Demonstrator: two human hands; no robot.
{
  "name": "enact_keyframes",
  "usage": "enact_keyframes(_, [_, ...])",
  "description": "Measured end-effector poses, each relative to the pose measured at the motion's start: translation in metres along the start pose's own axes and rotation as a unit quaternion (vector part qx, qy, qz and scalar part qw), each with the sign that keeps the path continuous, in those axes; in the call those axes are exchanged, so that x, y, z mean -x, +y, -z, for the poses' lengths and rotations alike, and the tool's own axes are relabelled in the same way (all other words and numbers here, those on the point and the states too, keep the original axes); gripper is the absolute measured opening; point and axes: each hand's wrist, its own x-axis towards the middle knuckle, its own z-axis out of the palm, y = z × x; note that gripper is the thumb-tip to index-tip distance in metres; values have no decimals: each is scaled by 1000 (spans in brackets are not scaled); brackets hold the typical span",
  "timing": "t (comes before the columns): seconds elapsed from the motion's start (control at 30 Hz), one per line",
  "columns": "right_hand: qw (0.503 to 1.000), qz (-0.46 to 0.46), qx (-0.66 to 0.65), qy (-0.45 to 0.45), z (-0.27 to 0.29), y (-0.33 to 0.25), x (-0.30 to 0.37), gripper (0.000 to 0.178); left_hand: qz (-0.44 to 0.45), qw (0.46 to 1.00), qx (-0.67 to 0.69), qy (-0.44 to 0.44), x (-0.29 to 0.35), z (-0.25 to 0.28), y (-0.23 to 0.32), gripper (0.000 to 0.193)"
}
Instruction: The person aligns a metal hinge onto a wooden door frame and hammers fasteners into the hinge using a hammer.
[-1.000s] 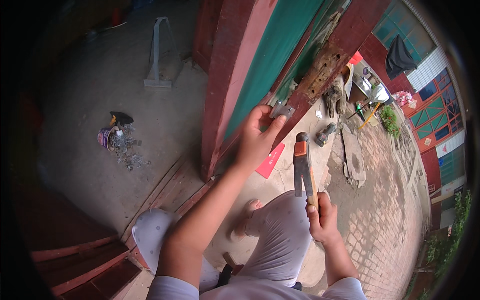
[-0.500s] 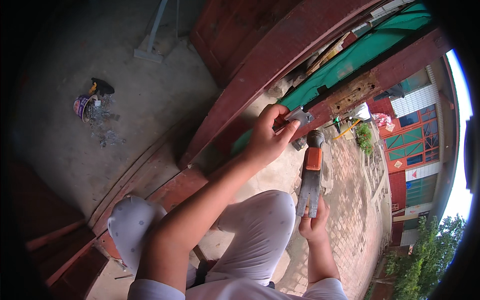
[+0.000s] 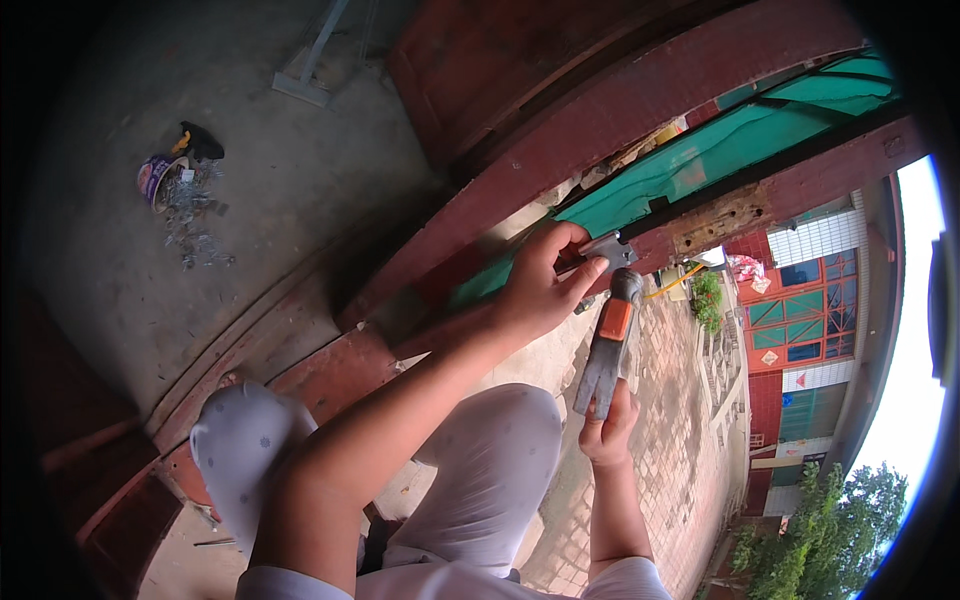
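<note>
My left hand (image 3: 545,280) pinches a small silver metal plate (image 3: 612,250) between thumb and fingers. It presses the plate to the narrow edge of a dark red wooden door (image 3: 820,172). Beside the plate, the edge has a bare, worn wood patch (image 3: 722,214) with several holes. In my right hand (image 3: 612,430) is a claw hammer (image 3: 602,362), its face close to the plate and its claw toward me. An orange part shows at the middle of its head; most of the handle is hidden beneath. Whether the face touches the plate, I cannot tell.
Green sheeting (image 3: 730,140) runs along the door. On the concrete floor at left, a tipped purple tub (image 3: 153,180) has spilled small metal pieces (image 3: 195,215), with a black and yellow object (image 3: 200,140) beside it. A grey metal stand (image 3: 300,88) is farther back. At right is a brick-paved yard (image 3: 640,440).
The hammer has moved up and its face is nearer the plate. My left hand still pinches the plate on the door edge. The whole view has shifted slightly.
</note>
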Motion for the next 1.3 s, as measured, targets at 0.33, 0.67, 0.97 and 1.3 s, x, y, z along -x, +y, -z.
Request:
enact_keyframes(0.33, [999, 17, -13, -24, -5, 15, 14, 33, 12, 999, 44, -15, 0, -2, -6, 22])
enact_keyframes(0.67, [964, -210, -145, -76, -9, 25, 36, 38, 48, 998, 26, -19, 1, 1, -6, 24])
enact_keyframes(0.97, [818, -428, -376, 82, -32, 35, 59, 53, 35, 998, -6, -46, 1, 3, -7, 25])
enact_keyframes(1.3, [968, -199, -127, -88, -22, 30, 30, 47, 40, 999, 12, -17, 3, 3, -9, 23])
